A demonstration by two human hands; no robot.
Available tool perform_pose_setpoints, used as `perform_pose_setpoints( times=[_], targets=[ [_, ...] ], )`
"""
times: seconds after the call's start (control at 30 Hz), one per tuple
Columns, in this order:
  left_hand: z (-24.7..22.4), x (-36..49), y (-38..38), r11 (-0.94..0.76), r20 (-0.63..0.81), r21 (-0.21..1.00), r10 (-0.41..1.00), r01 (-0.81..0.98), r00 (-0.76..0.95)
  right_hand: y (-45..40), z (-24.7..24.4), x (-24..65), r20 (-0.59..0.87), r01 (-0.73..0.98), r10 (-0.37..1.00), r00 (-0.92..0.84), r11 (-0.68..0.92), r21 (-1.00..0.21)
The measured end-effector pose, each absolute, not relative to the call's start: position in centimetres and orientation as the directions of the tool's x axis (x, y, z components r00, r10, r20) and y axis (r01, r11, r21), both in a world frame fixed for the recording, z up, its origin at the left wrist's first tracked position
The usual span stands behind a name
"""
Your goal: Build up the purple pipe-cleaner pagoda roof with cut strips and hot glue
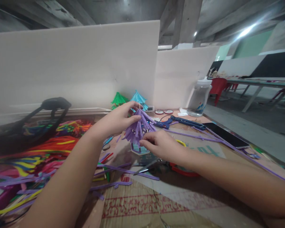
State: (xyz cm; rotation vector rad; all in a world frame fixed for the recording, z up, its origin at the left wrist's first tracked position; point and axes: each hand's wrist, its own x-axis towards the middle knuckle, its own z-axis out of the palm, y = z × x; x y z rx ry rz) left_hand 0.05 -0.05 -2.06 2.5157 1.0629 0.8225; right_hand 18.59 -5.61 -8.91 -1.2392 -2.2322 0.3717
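the left hand (126,116), fingers curled, grips the top of a purple fringed model (137,131) at the middle of the surface (95,209). the right hand (159,144) has thumb and fingers nearly meeting at its lower edge; whether they grip is unclear.

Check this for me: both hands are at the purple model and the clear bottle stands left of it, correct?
No: in the head view, the clear bottle stands right of the purple model. Left hand and right hand are both at the model.

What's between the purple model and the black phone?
A long purple strip and at least one blue tool lie between them, in the head view.
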Motion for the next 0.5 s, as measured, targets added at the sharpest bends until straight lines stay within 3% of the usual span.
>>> perform_pose_setpoints(
  times=[0.2,0.5],
  targets=[
    [-2.02,-0.02,-0.15,-0.686,0.395,0.461,0.726,0.563,0.562,-5.51,-8.59,18.38,0.210,0.595,0.895,-0.393,0.421,-0.685],
    [-2.26,-0.08,0.11,-0.691,0.403,0.436,0.722,0.576,0.562,-5.26,-8.28,18.73,0.106,0.570,0.922,-0.373,0.318,-0.758]
  ],
)
